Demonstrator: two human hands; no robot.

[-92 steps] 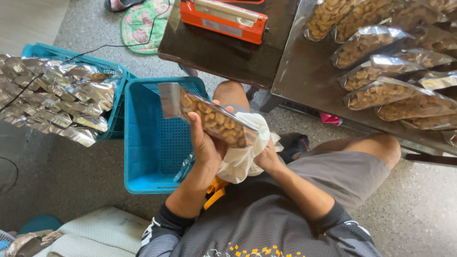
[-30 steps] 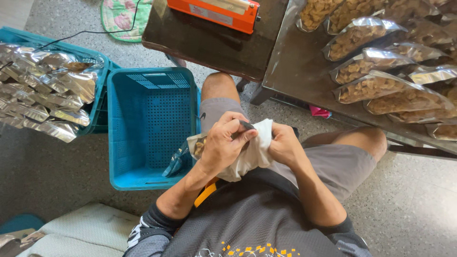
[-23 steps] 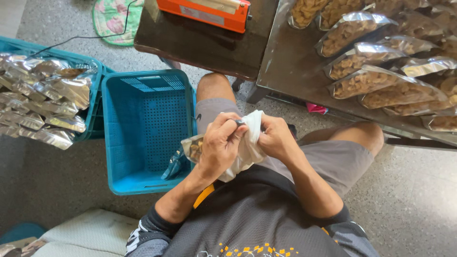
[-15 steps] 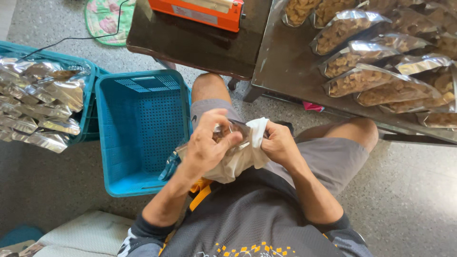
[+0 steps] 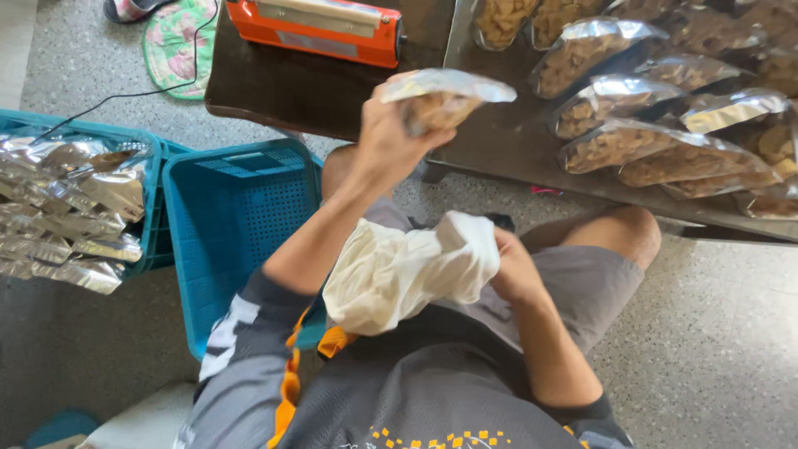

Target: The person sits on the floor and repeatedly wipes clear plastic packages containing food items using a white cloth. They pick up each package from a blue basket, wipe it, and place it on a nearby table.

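Silvery and clear, the snack bag (image 5: 445, 98) sits clenched in our left hand (image 5: 391, 137), raised over the near edge of the dark desk (image 5: 307, 87), its long axis running left to right toward the filled bags on the metal tray (image 5: 490, 145). Our right hand (image 5: 515, 270) is nearer our lap, its grip closed on the white cloth (image 5: 399, 274); the blue basket (image 5: 229, 224) lies left.

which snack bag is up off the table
The bag gripped in the left hand, raised above the dark table. The other filled bags lie flat on the metal tray.
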